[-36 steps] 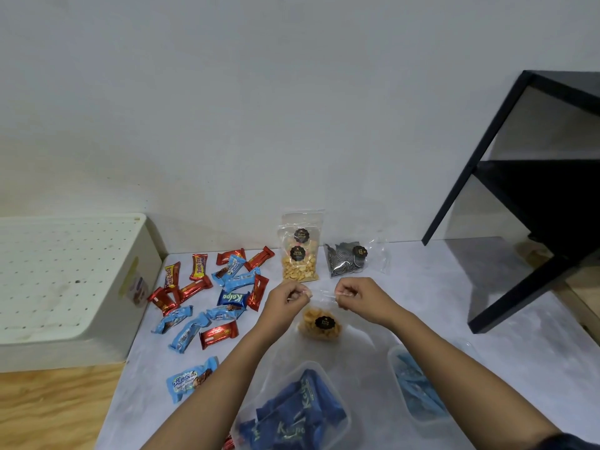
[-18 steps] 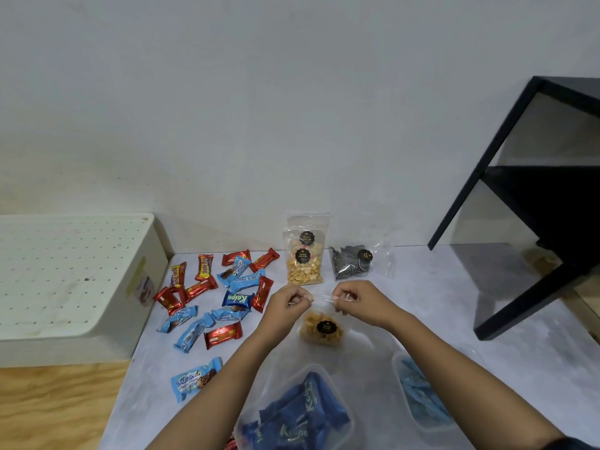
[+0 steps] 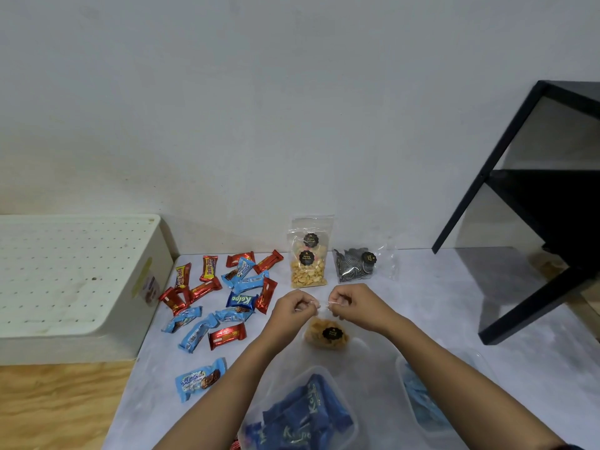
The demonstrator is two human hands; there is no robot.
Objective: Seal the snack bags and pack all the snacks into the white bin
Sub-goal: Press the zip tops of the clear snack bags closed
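Note:
A clear snack bag of orange chips [image 3: 326,334] with a black round label hangs over the grey table. My left hand [image 3: 293,306] and my right hand [image 3: 352,303] each pinch its top edge, close together. Behind them a bag of yellow nuts [image 3: 307,254] stands upright against the wall, and a bag of dark sweets [image 3: 355,266] lies next to it. Several red and blue wrapped bars [image 3: 224,287] are scattered on the left. The white bin [image 3: 74,280] sits at the far left with a perforated lid on it.
A clear tub of dark blue bars [image 3: 298,414] is near the front edge under my arms. A second clear tub with light blue packs [image 3: 422,397] sits at the front right. A black shelf frame [image 3: 532,203] stands at the right. Wooden floor [image 3: 58,407] lies lower left.
My hands have moved closer together along the top of the chip bag. The view has shifted slightly.

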